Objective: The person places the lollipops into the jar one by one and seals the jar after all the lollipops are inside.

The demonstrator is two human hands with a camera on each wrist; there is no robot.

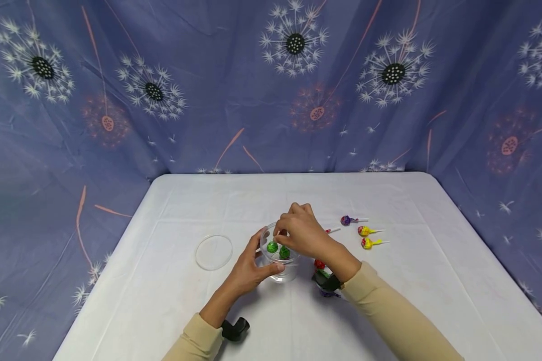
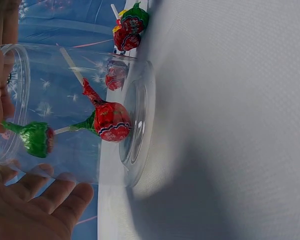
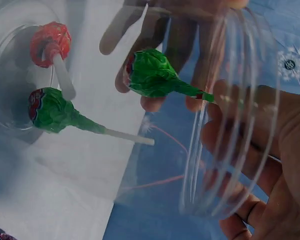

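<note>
Right hand (image 1: 303, 231) pinches a green lollipop (image 3: 152, 75) by its stick, fingertips at the rim of the clear plastic cup (image 1: 282, 255); the wrapped head hangs inside the cup, just below the rim. Left hand (image 1: 252, 265) wraps the cup wall from 9 o'clock, fingers curled around the far side, thumb on the near side.

Cup stands upright on the white table (image 1: 171, 301), near table centre, slightly toward 6 o'clock. Already inside: a second green lollipop (image 3: 52, 110) lying tilted near the base, stick pointing up toward the rim, and a red lollipop (image 2: 111, 121) resting on the cup bottom.

Outward from the cup:
- 9 o'clock: clear round lid (image 1: 214, 252), flat on the table, apart from the cup.
- 3 o'clock: purple lollipop (image 1: 346, 220), then two yellow lollipops (image 1: 365, 231) (image 1: 367, 243) just beside each other, sticks pointing to 3 o'clock.
- 4 o'clock: a few more lollipops (image 1: 319, 263) partly hidden under the right wrist; one red, one green; exact count unclear.
- Another stick end (image 1: 333, 230) pokes out from behind the right hand; its head is hidden.

Both arms wear beige sleeves (image 1: 388, 311). Blue dandelion-print cloth (image 1: 208, 90) hangs behind the table from 9 through 3 o'clock.
</note>
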